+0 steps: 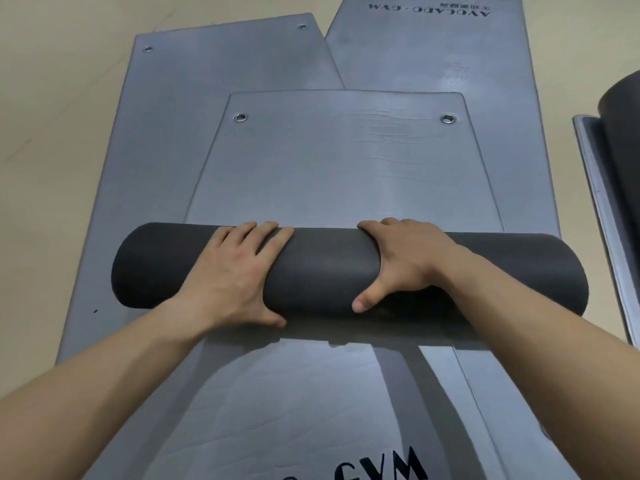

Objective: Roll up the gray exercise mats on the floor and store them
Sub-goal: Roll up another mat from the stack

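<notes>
A gray mat is partly rolled: its dark roll (329, 268) lies across the middle of the view, and its flat end (346, 161) with two metal eyelets stretches away from me. My left hand (235, 275) lies over the roll's left half, fingers wrapped on top, thumb at the near side. My right hand (405, 261) grips the right half the same way. Under it lie other flat gray mats: one at the left (166, 133), one at the back right (433, 46) with printed letters, and one near me (294, 410) with "GYM" lettering.
The beige floor (52, 133) spreads to the left. At the right edge another flat mat (602, 202) bears a dark rolled mat (623, 112), only partly in view.
</notes>
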`<state>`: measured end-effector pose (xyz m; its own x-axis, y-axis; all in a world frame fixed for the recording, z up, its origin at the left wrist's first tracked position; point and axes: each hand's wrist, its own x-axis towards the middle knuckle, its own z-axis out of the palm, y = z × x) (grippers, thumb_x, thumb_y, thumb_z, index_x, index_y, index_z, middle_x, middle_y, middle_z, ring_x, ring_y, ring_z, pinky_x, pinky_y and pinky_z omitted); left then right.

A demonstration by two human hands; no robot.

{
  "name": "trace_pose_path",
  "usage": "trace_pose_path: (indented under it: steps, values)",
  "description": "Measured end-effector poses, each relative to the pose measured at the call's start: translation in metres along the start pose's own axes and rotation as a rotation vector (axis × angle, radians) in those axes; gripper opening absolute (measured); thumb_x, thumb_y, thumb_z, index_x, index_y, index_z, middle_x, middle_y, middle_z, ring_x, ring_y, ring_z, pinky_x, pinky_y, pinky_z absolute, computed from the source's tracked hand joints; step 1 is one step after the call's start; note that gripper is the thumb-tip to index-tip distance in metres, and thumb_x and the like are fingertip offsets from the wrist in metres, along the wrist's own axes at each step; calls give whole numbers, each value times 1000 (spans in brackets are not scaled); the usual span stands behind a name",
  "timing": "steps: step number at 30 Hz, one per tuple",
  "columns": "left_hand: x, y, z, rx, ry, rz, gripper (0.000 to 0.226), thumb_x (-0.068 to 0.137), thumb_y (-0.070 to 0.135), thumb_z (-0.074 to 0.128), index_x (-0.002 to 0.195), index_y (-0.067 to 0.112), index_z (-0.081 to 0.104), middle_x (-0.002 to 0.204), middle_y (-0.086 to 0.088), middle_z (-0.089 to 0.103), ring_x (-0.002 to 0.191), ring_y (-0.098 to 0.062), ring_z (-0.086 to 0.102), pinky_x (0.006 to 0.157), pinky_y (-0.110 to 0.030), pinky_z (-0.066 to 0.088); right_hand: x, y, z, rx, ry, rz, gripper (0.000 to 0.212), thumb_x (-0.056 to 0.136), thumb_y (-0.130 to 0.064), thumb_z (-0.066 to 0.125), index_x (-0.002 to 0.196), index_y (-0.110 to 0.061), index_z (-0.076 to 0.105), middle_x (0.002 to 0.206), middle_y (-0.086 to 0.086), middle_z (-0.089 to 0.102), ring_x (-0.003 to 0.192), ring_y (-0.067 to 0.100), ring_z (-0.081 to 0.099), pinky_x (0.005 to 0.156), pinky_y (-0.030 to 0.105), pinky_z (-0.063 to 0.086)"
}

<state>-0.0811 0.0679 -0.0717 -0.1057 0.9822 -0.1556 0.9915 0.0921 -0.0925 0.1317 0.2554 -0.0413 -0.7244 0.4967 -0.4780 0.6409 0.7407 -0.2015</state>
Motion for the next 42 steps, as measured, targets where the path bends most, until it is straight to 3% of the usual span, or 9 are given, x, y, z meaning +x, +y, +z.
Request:
trace_pose_path:
  steps: [6,12,18,24,28,31,35,38,42]
  values:
    - [50,-19,-39,-227,-262,-29,127,40,89,69,151,41,29,134,13,56,119,-20,58,96,-42,50,-22,-6,42,-294,328,-5,133,51,-85,74,156,-25,20,151,7,40,134,33,43,112,56,34]
    - [34,-8,-49,-454,-534,-123,112,35,85,77,137,50,45,118,20,63,110,-15,61,95,-37,50,-20,2,-4,-201,43,-135,110,50,-78,81,142,-40,35,119,-8,58,101,22,61,84,39,51]
    - [-6,36,-27,-12,-35,-119,128,49,89,65,156,28,28,146,2,51,125,-26,55,107,-43,43,-4,8,-21,-69,-72,-113,120,45,-77,87,148,-41,37,128,-13,59,118,21,57,97,40,49]
    - [38,3,-52,-259,-219,-93,120,49,84,78,150,38,31,135,9,58,118,-23,58,96,-42,49,-26,18,17,-352,320,-34,141,42,-91,72,157,-33,16,152,4,43,136,31,44,114,52,33]
    - [14,28,-29,0,22,-151,136,50,89,69,159,24,18,148,-5,46,128,-31,50,111,-45,38,-8,9,-21,-312,214,-48,119,44,-90,74,144,-38,35,121,-3,62,109,26,57,89,41,47]
    - [12,20,-35,87,-30,-129,132,47,92,68,153,26,27,140,1,50,112,-28,56,97,-41,46,-6,4,-24,-277,140,-69,104,42,-87,76,129,-38,49,93,-8,63,89,23,57,72,36,46]
    - [36,3,-56,-60,-175,-89,126,42,89,74,147,34,34,129,8,55,112,-24,59,89,-42,53,-10,5,-18,-88,117,1,123,46,-86,78,152,-43,33,130,-7,59,116,24,59,93,39,48]
    - [46,-6,-56,-171,-233,-112,134,43,86,79,156,34,27,136,9,55,122,-23,56,98,-42,49,-17,8,7,-177,344,19,135,47,-90,71,159,-33,21,147,3,46,133,29,47,115,48,32]
    - [19,-2,-27,-52,38,-64,129,54,91,58,158,22,28,153,-4,46,136,-28,48,116,-46,35,-27,7,41,-325,458,8,141,42,-89,72,157,-23,25,147,10,44,134,35,44,113,58,30]
